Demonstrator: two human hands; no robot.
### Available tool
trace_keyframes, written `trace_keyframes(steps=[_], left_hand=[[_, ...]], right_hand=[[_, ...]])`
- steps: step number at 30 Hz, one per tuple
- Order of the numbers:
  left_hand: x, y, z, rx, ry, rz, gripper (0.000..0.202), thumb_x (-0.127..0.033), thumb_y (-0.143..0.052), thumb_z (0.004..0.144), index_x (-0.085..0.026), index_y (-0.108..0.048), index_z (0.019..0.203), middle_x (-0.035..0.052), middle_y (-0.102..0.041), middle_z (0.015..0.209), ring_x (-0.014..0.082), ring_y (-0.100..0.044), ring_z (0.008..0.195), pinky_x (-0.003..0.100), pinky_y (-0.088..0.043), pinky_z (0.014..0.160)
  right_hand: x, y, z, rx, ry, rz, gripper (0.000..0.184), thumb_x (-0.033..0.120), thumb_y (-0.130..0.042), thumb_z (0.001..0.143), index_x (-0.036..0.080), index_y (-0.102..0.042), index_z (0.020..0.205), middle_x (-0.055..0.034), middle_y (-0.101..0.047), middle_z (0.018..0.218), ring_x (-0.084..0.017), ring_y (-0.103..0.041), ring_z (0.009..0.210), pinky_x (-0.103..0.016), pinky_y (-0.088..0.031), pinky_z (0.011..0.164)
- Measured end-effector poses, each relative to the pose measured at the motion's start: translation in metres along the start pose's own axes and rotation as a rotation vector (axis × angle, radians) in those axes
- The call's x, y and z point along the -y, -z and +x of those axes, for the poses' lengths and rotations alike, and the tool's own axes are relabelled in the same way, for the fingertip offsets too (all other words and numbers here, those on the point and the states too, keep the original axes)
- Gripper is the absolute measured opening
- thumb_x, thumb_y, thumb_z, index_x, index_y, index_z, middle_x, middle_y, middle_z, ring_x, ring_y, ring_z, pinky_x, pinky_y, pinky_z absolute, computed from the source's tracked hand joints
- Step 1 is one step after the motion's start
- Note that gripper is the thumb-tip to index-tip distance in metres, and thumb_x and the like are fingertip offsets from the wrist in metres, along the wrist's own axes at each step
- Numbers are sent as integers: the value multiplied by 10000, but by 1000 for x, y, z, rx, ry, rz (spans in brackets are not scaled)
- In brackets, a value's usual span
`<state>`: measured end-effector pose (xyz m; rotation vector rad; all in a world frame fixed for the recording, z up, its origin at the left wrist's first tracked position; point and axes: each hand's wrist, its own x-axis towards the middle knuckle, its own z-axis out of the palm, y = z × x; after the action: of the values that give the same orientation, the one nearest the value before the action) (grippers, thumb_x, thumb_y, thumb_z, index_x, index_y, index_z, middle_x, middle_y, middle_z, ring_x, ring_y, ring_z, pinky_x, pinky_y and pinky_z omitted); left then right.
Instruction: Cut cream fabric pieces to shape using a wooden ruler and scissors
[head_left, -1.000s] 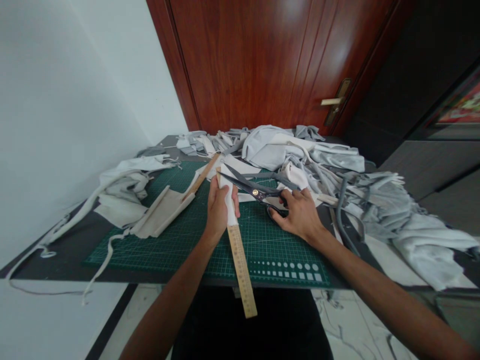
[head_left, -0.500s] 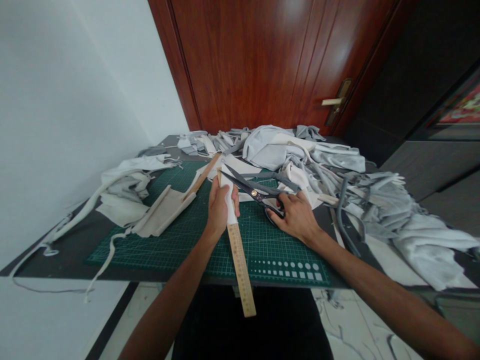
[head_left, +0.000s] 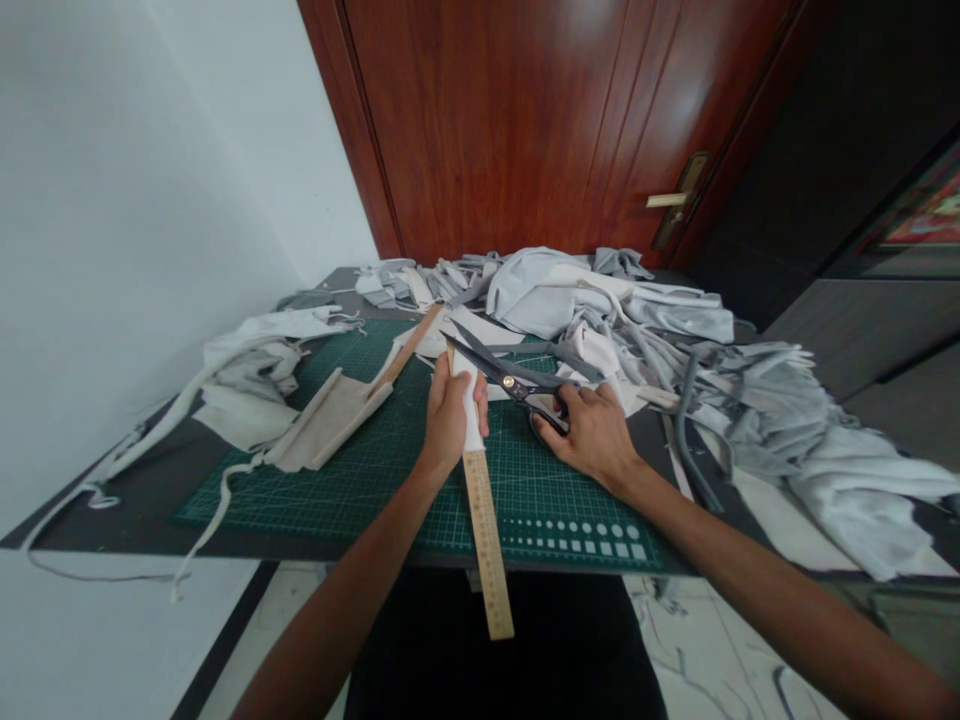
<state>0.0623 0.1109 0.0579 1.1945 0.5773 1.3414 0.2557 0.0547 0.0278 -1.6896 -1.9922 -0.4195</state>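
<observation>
My left hand (head_left: 448,412) is closed around a wooden ruler (head_left: 487,545) and a white fabric strip (head_left: 466,385) that lies along its upper part. The ruler's lower end sticks out past the table edge toward me. In my right hand (head_left: 596,435) is a pair of black scissors (head_left: 509,382), with my fingers in the handle loops. Its blades are parted and point left, at the top end of the strip and ruler. Whether the edges touch the cloth I cannot tell. Left of my left hand, a beige fabric piece (head_left: 330,420) lies with its edges curled.
A green cutting mat (head_left: 360,500) covers the middle of the dark table. Heaps of grey and white fabric scraps (head_left: 540,300) spread along the back and right (head_left: 847,480). Another wooden strip (head_left: 412,345) rests beside the beige fabric. Behind stands a wooden door (head_left: 510,130).
My left hand has shifted slightly right with the ruler and white strip, closer to the parted blades. My right hand and the scissors stay nearly in place.
</observation>
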Motion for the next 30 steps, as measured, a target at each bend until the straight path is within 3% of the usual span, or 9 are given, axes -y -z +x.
trace_keyframes(steps=[6, 30], left_hand=[[-1, 1, 1, -19, -18, -32, 246, -377, -597, 832, -244, -437, 964, -122, -503, 611, 68, -436, 292, 201, -242, 272], [1, 2, 4, -4, -61, -15, 217, -353, -572, 849, -240, -412, 940, -132, -505, 612, 62, -431, 288, 180, -272, 252]], right_hand=[[-2, 3, 1, -1, 0, 15, 348, 546, -557, 925, 203, -569, 868, -78, -685, 762, -274, -617, 736, -411, -333, 809], [-2, -4, -3, -22, 72, -6, 451, 578, -450, 1019, 178, -597, 871, -65, -673, 723, -248, -602, 676, -386, -345, 780]])
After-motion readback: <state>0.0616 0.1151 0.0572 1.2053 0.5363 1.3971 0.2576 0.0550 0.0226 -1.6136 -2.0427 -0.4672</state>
